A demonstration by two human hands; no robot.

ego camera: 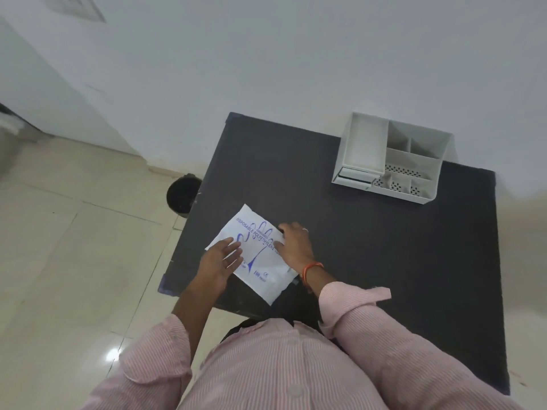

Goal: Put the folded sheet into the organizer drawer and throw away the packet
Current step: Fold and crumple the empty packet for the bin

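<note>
A white packet (pixel 257 255) with blue glove print lies flat on the dark table (pixel 370 247), near its left front corner. My left hand (pixel 220 260) rests on the packet's left edge, fingers spread. My right hand (pixel 294 245) presses on its right edge, fingers curled at the border; whether it pinches the packet is unclear. No separate folded sheet is visible. The white organizer (pixel 393 161) stands at the table's far right, its small drawer (pixel 356 176) at the lower left front.
A dark round bin (pixel 182 195) stands on the tiled floor just left of the table's far left side. A white wall runs behind the table. The organizer's compartments look bare.
</note>
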